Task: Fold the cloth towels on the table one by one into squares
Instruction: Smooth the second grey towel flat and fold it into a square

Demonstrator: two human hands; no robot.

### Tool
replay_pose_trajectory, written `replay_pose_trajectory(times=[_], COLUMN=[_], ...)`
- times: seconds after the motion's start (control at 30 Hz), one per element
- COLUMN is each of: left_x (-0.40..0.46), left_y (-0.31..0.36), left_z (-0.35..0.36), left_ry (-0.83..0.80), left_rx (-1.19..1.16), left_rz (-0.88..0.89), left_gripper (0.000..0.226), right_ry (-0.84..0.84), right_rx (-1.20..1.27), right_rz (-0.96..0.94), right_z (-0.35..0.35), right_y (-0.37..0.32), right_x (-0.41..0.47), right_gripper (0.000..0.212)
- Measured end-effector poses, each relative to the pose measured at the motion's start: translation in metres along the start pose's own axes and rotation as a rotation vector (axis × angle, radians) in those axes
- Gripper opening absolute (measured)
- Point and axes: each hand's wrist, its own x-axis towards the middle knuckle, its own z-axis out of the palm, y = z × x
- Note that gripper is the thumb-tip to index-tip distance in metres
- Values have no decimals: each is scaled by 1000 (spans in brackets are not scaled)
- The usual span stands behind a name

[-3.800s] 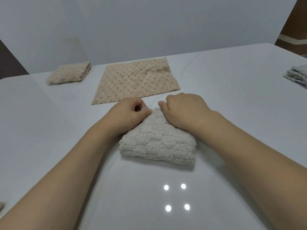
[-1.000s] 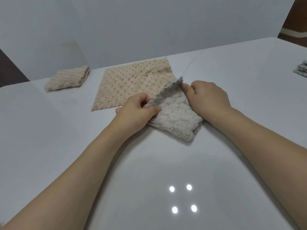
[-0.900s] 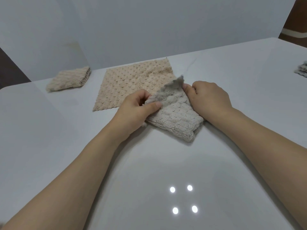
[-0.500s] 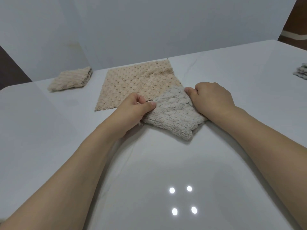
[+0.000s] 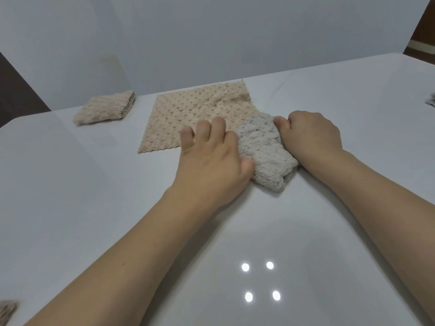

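A grey, knobbly towel (image 5: 263, 149) lies folded into a thick small packet in the middle of the white table (image 5: 306, 231), turned cornerwise. My left hand (image 5: 211, 158) lies flat against its left side, fingers stretched forward and thumb touching the packet's edge. My right hand (image 5: 310, 137) is curled against the packet's right side, and its thumb pinches the far corner. Behind them a beige dotted towel (image 5: 200, 111) lies spread flat, its near right corner under the grey packet.
A folded beige towel (image 5: 106, 109) sits at the far left by the white backdrop. A sliver of a grey towel stack (image 5: 432, 102) shows at the right edge. A scrap of cloth (image 5: 7, 311) peeks in at the bottom left corner.
The raised flap of the grey towel has come down onto the packet. My left hand has let go of its pinch and spread flat. The right hand still holds the far corner.
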Motion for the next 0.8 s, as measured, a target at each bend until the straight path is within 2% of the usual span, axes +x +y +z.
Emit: replay_pose_trajectory(times=[0.07, 0.13, 0.27, 0.5, 0.67, 0.8], left_x=[-1, -3, -6, -6, -3, -5], left_y=[10, 16, 21, 34, 36, 36], left_z=[-1, 3, 9, 2, 8, 11], left_ry=[42, -26, -24, 158, 131, 101], left_rx=[-161, -304, -267, -188, -129, -146], left_rz=[89, 160, 116, 126, 26, -6], left_gripper=[23, 31, 54, 24, 28, 16], right_ry=[6, 2, 1, -19, -24, -18], right_rx=[17, 32, 50, 81, 85, 67], right_rz=[9, 19, 13, 20, 29, 35], right_z=[1, 1, 3, 2, 1, 2], right_y=[0, 1, 3, 3, 1, 1], right_x=[0, 1, 2, 2, 1, 1], right_gripper=[49, 49, 47, 45, 45, 44])
